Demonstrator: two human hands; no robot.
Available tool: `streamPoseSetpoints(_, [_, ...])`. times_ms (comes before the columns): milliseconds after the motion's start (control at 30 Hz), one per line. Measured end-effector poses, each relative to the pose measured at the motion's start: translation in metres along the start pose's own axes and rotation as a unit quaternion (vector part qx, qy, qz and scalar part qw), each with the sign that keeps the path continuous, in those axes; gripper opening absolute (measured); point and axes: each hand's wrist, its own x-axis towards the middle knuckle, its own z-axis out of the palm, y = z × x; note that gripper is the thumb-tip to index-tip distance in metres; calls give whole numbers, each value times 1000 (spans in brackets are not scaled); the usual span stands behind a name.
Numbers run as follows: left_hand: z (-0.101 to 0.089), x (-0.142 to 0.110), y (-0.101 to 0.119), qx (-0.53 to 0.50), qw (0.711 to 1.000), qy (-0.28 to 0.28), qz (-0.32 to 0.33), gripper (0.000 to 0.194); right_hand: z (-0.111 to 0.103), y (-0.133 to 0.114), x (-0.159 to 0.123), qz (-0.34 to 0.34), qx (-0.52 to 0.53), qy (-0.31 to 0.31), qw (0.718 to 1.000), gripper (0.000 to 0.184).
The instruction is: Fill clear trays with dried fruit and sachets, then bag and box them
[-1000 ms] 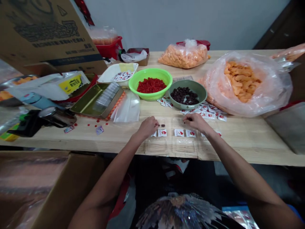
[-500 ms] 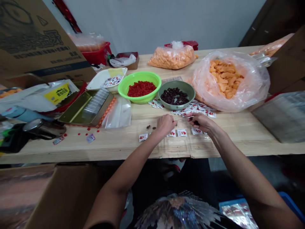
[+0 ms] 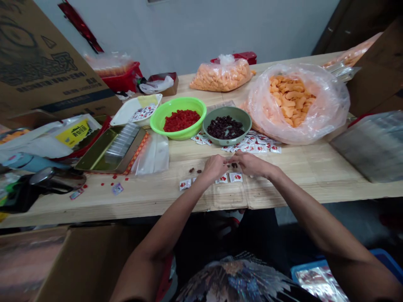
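My left hand (image 3: 214,166) and my right hand (image 3: 250,163) meet fingertip to fingertip over the wooden table (image 3: 315,167), near its front edge. Both have their fingers curled in a pinch, and what they hold is too small to make out. Beneath them lie clear plastic trays (image 3: 229,193) with small white-and-red sachets (image 3: 235,177). One more sachet (image 3: 185,184) and a few dark raisins (image 3: 194,170) lie left of my left hand. Just behind the hands stand a grey-green bowl of dark raisins (image 3: 226,125) and a bright green bowl of red pieces (image 3: 178,119).
Loose sachets (image 3: 258,147) lie by the raisin bowl. A big open bag of orange snacks (image 3: 296,102) sits at the right, a smaller one (image 3: 222,75) behind. A gold tin tray (image 3: 110,144), clear bags (image 3: 153,155), a white dish (image 3: 135,110) and cardboard boxes (image 3: 47,71) fill the left.
My two hands have come together from about a hand's width apart. The left hand moved right, the right hand moved left. The camera view shifted, so the table's things sit further left in view.
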Motion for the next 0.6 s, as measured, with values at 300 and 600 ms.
streamPoseSetpoints(300, [-3, 12, 18, -22, 999, 11, 41, 19, -53, 32, -42, 362, 544, 220, 724, 15])
streamPoseSetpoints(600, [4, 33, 34, -22, 999, -27, 38, 20, -52, 54, -86, 325, 571, 251, 711, 34])
